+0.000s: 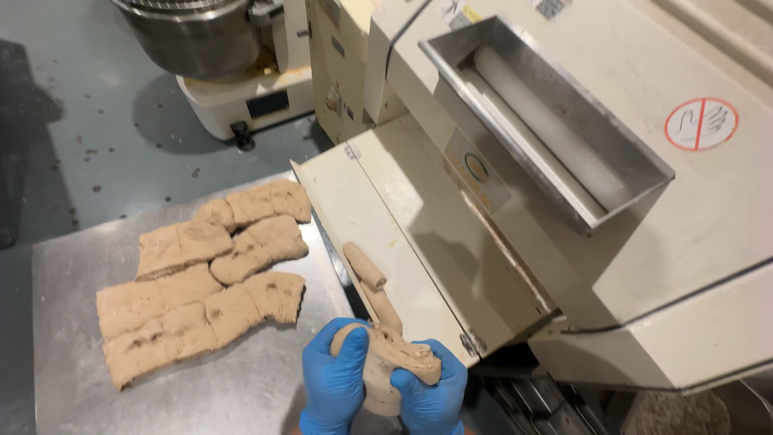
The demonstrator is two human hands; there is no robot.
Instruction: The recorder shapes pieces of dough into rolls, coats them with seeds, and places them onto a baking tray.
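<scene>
Both my hands wear blue gloves at the bottom middle of the head view. My left hand and my right hand together grip a brown lump of dough, squeezing it between them. Just above it, a rolled dough piece lies on the cream outfeed tray of the dough machine. A second roll lies below it on the tray, close to my hands. Several flat brown dough slabs lie on the steel table to the left.
The machine's steel hopper with a white roller opens at the upper right. A floor mixer with a steel bowl stands on the grey floor at the top left. A round warning sticker marks the machine's top.
</scene>
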